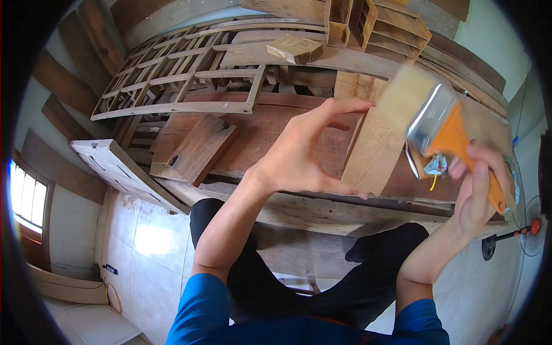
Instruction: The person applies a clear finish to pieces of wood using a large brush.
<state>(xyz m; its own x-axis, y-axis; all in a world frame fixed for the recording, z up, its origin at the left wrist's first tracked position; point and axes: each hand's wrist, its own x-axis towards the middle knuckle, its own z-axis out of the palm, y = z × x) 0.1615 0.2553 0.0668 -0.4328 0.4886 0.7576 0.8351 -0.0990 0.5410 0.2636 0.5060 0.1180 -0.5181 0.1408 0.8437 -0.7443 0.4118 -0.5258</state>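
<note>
My right hand (480,184) is wrapped round the orange handle of a wide paintbrush (451,135). Its metal band faces left, and the pale bristles are smeared by motion over a light wooden board (376,152). My left hand (305,149) curves about the left side of that board, the thumb at its lower end and a finger on its upper part; the other fingers are partly hidden. Close to the right hand lies a small blue-and-white wrapper (437,165) with a yellow strip (433,183).
A reddish plank worktop (276,123) spans the front. On its left rests a dark wooden block (198,149), with a slatted wooden frame (178,75) behind. A wrapped block (294,49) and a wooden organizer (397,29) stand at the back. A fan (532,226) is at right.
</note>
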